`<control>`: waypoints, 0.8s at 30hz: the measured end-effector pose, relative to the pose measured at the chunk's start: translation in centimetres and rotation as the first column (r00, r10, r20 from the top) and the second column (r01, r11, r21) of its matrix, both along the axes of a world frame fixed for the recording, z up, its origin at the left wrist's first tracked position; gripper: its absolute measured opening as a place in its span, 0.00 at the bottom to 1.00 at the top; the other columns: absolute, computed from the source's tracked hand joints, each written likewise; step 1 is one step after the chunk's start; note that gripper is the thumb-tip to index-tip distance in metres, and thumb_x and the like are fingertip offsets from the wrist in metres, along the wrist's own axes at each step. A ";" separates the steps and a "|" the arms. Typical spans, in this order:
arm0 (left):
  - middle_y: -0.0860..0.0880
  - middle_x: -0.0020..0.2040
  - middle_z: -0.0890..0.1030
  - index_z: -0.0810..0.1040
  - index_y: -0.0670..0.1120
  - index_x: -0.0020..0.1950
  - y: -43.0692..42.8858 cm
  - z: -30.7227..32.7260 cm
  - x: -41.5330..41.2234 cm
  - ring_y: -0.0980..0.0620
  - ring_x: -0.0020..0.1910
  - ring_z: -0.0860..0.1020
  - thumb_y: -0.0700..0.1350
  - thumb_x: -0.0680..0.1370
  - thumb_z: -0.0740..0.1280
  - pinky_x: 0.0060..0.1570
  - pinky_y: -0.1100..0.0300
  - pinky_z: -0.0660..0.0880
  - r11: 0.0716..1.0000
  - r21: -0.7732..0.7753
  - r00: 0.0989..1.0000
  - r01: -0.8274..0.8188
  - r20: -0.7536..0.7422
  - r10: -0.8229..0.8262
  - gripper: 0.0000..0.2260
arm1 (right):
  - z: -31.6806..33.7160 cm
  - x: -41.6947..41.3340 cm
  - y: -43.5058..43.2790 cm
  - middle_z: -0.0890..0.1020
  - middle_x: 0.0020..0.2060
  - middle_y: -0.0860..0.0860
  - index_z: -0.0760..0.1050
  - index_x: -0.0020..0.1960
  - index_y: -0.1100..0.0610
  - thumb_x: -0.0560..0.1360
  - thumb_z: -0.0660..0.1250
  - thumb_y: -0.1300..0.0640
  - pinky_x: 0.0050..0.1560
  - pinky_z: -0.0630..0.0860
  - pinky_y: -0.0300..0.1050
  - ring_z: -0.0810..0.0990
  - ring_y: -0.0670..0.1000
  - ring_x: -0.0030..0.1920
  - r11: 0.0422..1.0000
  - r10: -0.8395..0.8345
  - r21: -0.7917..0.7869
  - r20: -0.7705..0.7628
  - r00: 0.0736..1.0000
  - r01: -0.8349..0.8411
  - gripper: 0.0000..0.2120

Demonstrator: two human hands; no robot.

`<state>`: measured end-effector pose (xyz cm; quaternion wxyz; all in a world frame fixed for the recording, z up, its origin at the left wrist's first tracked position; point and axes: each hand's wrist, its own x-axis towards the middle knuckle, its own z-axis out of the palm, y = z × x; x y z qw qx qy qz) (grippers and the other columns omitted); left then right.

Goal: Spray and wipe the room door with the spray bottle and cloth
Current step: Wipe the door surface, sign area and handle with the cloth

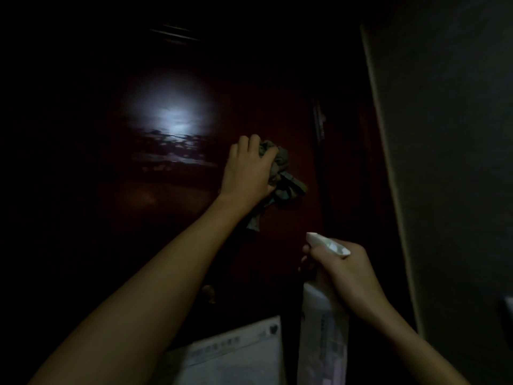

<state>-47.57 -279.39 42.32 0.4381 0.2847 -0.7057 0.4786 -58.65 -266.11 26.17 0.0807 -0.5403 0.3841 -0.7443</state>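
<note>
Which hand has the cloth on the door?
The left hand, pressing the bunched cloth against the dark door; the right hand holds the white spray bottle.

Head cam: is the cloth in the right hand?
No, the left hand grips the bunched cloth against the door, while the right hand holds the spray bottle.

You have a single view, from the camera on your head, looking forward and down along both forearms. It sits close to the door [111, 218], which fills the frame beyond your left hand [248, 170]. Your right hand [341, 270] is lower and nearer the lens, with the wall [458, 162] to its right.
</note>
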 end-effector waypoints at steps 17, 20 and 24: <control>0.42 0.64 0.69 0.69 0.50 0.70 0.2 -4.8 -5.1 0.41 0.61 0.68 0.53 0.72 0.72 0.57 0.52 0.66 0.995 0.095 0.992 0.036 0.120 -0.048 0.28 | -0.3 -3.3 4.2 0.81 0.41 0.69 0.78 0.47 0.72 0.76 0.67 0.62 0.45 0.72 0.50 0.79 0.55 0.41 0.997 -0.070 0.018 -0.042 0.997 0.071 0.11; 0.40 0.63 0.71 0.71 0.49 0.68 0.5 -2.4 1.8 0.39 0.59 0.70 0.53 0.69 0.72 0.56 0.49 0.67 0.996 0.091 1.000 0.006 0.015 -0.008 0.29 | 1.0 -0.4 2.5 0.84 0.35 0.62 0.81 0.41 0.68 0.75 0.69 0.62 0.45 0.74 0.52 0.81 0.55 0.39 1.000 -0.002 -0.009 -0.021 1.000 0.002 0.09; 0.40 0.63 0.72 0.71 0.52 0.70 1.1 -0.9 13.0 0.37 0.59 0.70 0.56 0.68 0.72 0.56 0.48 0.68 0.993 0.096 0.981 -0.066 -0.176 0.083 0.31 | 2.2 5.0 0.4 0.85 0.32 0.55 0.83 0.34 0.60 0.76 0.68 0.59 0.45 0.78 0.52 0.83 0.54 0.36 0.993 0.115 -0.020 -0.057 0.992 -0.116 0.13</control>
